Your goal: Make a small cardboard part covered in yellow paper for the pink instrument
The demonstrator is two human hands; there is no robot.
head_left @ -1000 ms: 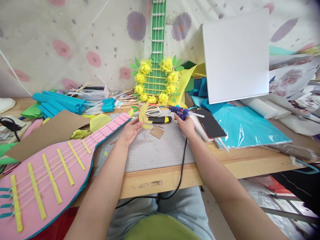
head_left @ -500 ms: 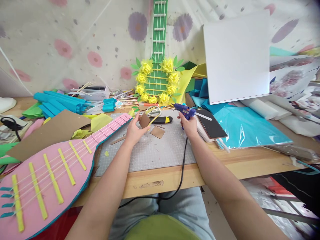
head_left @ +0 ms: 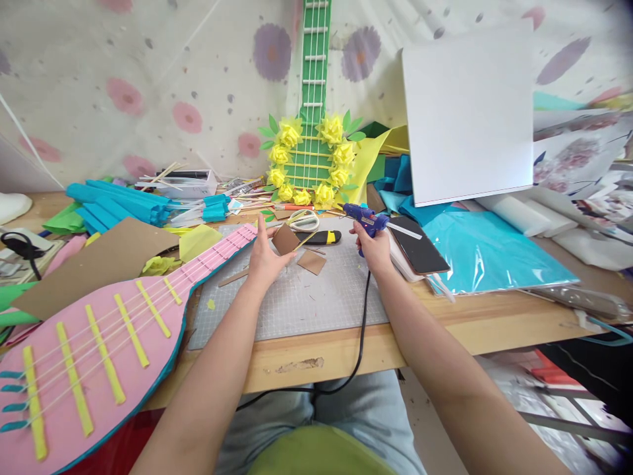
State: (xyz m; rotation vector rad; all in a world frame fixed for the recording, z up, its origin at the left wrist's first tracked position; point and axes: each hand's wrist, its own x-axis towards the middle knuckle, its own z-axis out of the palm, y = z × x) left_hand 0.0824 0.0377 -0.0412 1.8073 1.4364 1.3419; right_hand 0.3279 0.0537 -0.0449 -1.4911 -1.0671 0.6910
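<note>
With the green guitar [head_left: 313, 92] already strung and ringed with yellow flowers [head_left: 289, 132] before the patterned wall covering [head_left: 217, 72], my left hand [head_left: 264, 260] pinches a cardboard square [head_left: 285, 239] with a yellow strip [head_left: 307, 238] beside it above the grey mat [head_left: 316, 303] on the wooden table [head_left: 346, 359], my right hand [head_left: 373, 245] grips the glue gun [head_left: 364, 216], and a second square [head_left: 312, 262] lies bare.

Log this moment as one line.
left hand: holds brown cardboard piece | right hand: holds blue glue gun | cutting mat: loose cardboard square, utility knife
</note>
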